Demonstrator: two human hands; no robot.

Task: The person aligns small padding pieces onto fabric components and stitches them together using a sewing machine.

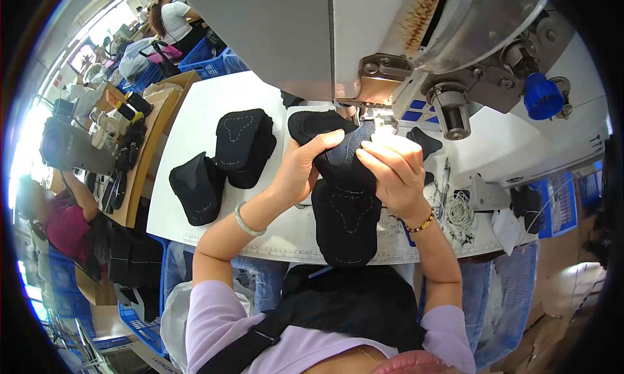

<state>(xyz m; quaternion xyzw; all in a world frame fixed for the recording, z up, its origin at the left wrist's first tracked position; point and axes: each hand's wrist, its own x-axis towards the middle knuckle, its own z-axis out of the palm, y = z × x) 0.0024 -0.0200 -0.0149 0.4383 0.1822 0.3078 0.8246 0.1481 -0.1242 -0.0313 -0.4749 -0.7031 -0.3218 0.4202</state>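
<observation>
A black padded fabric piece [338,169] with a grey textured patch [350,144] is in both my hands, close under the needle area of the sewing machine [364,81]. My left hand [305,159] is closed on its left side, thumb on top. On the right, my right hand [396,169] pinches the piece by the patch. Another black padded piece [348,221], marked with a white stitched outline, lies below it at the table's front edge. To the left rest a stack of similar pieces [244,137] and a single dark piece [198,189].
The white table [188,130] has a ruler strip along its front edge. Right of my hands are coiled cord [459,209] and a small black piece [426,142]. Blue crates [552,205] stand beyond. At left, a person [68,221] works beside a wooden bench [153,143].
</observation>
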